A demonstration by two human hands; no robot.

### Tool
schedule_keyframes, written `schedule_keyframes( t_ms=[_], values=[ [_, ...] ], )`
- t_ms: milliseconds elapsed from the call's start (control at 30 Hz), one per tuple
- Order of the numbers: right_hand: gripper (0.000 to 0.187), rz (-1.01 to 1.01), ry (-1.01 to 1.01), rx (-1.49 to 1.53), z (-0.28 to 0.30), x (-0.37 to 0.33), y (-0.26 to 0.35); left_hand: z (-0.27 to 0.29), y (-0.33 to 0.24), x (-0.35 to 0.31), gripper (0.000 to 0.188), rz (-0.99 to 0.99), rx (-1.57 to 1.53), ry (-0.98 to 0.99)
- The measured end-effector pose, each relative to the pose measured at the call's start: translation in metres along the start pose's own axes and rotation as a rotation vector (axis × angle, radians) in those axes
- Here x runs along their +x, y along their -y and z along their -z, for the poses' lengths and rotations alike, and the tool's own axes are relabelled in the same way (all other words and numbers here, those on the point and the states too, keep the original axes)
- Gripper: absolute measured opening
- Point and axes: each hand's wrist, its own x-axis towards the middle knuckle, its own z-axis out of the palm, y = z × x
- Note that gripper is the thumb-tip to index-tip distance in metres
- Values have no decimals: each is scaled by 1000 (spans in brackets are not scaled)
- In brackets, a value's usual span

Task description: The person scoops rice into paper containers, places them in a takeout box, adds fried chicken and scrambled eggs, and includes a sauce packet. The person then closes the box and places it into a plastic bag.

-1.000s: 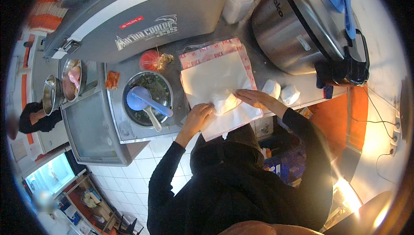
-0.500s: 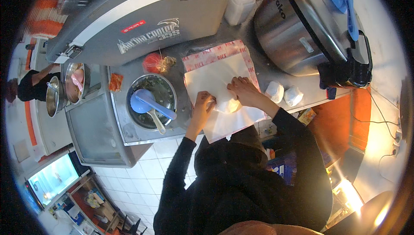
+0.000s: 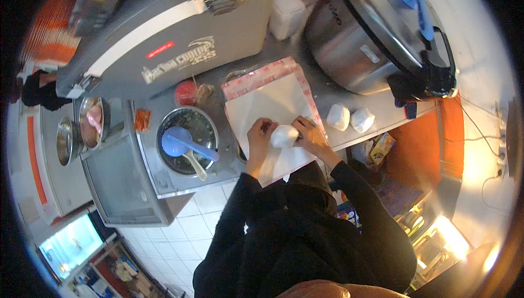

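A rounded white paper-wrapped bundle (image 3: pixel 284 136) sits between my hands on a stack of white paper sheets (image 3: pixel 265 101) with red-printed edges. My left hand (image 3: pixel 260 133) curls its fingers at the bundle's left side. On the other side, my right hand (image 3: pixel 311 134) pinches the wrapper's right end. What lies inside the paper is hidden. Two similar wrapped bundles, one (image 3: pixel 338 117) beside the other (image 3: pixel 362 120), rest on the steel counter right of my right hand.
Left of the paper stands a steel bowl (image 3: pixel 214 126) of dark green food, with a blue scoop (image 3: pixel 176 141) and a pale-handled utensil across it. A grey cooler box (image 3: pixel 180 52) and a large steel rice cooker (image 3: pixel 349 41) border the back. Another person is partly visible far left.
The paper around the bundle has been folded in, so it is now a compact rounded packet. My hands have moved to its two sides. The whole view has shifted slightly.
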Motion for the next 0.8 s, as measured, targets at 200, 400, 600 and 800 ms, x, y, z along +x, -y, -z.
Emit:
schedule_keyframes(
  t_ms=[200,400,600,800],
  values=[
    [45,-10,-19,-47,11,-1,3,-32,-19,-45,54,-374,337,-218],
    [17,-433,-327,979,32,-9,50,-28,-21,-38,47,115,-541,0],
    [21,-495,-315,1477,44,-13,88,-21,-63,-49,55,-93,-679,282],
    [27,-390,-230,944,45,5,94,-11,-67,-63,64,-158,-624,212]
  ],
)
